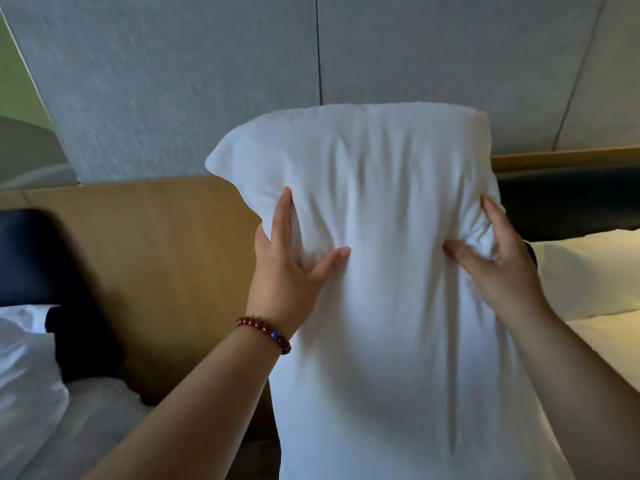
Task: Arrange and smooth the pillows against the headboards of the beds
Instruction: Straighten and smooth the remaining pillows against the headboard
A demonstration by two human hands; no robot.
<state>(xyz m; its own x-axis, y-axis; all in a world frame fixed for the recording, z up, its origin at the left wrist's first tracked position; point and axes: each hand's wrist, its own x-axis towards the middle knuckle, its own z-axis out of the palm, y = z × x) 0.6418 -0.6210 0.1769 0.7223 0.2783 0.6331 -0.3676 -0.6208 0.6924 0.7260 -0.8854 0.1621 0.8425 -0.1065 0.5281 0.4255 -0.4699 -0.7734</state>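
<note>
Pillow: white pillow (388,271) held upright, long side vertical, centre of view; cloth creased in vertical folds; its lower end runs out of frame.
Left hand: left hand (287,268) clamped on the pillow's left edge, thumb pressed into the front face, fingers wrapped over the side; red bead bracelet (266,332) on the wrist.
Right hand: right hand (498,261) gripping the right edge, cloth bunched under thumb and fingers.
Wall: grey textured wall panels (173,81) behind, dark seams between them.
Headboards: tan wooden board (166,254) behind and left of the pillow; dark padded headboard (31,258) at far left, another dark headboard (568,199) at right under a wood rail.
Beds: rumpled white bedding (41,410) lower left; second pillow (595,275) lying on the right bed, below its headboard, in warm light.
Contact: whether the held pillow touches the wall or board behind it, cannot tell.
</note>
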